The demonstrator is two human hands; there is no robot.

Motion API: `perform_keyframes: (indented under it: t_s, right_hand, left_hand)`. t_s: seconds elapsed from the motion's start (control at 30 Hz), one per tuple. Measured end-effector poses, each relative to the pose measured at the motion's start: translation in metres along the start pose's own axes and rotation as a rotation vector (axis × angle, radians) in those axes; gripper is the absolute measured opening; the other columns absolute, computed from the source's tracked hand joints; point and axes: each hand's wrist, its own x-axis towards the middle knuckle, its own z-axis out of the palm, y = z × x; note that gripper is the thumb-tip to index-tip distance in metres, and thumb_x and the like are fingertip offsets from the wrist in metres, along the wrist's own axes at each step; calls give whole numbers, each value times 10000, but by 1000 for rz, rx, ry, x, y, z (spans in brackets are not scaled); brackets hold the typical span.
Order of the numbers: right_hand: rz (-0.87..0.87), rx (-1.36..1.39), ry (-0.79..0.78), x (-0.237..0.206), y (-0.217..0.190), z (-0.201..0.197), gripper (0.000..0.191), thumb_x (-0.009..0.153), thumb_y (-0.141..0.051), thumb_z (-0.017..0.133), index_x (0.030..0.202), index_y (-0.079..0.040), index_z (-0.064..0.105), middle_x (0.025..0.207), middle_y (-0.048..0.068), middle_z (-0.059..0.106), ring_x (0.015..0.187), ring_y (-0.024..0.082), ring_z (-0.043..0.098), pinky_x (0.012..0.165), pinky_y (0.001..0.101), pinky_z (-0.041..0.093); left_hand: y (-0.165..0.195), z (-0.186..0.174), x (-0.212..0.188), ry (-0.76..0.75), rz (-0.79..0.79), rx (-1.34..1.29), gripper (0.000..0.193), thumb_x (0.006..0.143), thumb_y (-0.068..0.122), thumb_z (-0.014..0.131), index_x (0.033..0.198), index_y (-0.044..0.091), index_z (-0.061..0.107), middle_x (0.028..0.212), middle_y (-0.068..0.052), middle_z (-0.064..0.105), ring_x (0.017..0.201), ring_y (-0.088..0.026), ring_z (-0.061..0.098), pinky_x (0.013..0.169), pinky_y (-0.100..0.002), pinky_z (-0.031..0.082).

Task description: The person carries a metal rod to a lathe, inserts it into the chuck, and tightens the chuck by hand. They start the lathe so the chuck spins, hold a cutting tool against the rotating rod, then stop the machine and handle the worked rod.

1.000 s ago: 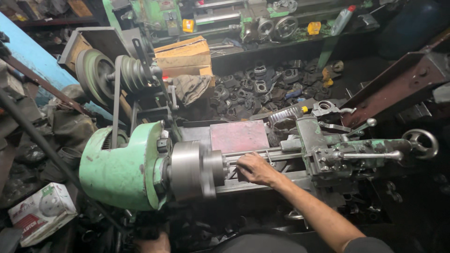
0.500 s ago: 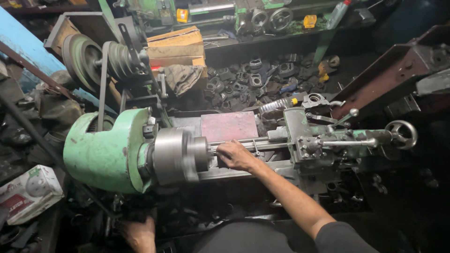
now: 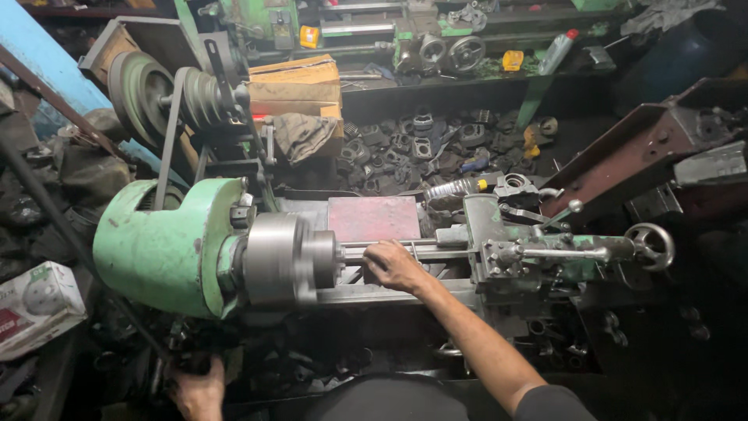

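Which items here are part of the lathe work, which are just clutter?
In use: right hand on the metal bar held in the chuck; green lathe; left hand low down by the lathe's base.
Lying about: cardboard boxes, rag, loose metal parts.

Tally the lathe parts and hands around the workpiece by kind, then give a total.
Green headstock: 1
Steel chuck: 1
Rod in the chuck: 1
Tailstock handwheel: 1
Belt pulleys: 2
Hands: 2, right hand on the rod, left hand low below the headstock
Total: 8
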Motion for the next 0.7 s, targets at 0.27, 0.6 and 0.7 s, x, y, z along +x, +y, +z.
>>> perform_keyframes:
  t_s: [0.27,0.6,0.7]
  right_hand:
    - [38,7,36,-7,6,0,117,938,-164,672,1001,-66,658,950,125,678,950,324,640,872,447,455]
    - [-28,-41,-19,-16,29,15,135,906,-111,702,1015,-57,642,912,134,650,906,345,628,843,471,450]
    - [-25,-42,-49,-10,20,6,111,958,-124,689,1028,-61,632,952,115,652,950,312,626,854,455,434]
  left_hand:
    - [24,19,-3,48,12,127,1127,746,585,813,1543,-87,384,1519,-419,402,1404,-606,327,1132,-682,305]
    - [15,6,-12,93,172,138,894,734,330,878,1377,-204,563,1317,-476,546,1138,-711,457,924,-736,406]
    - [27,0,-11,-23,10,-258,524,912,279,788,1335,-8,672,1350,-238,703,1297,-387,668,1199,-468,490]
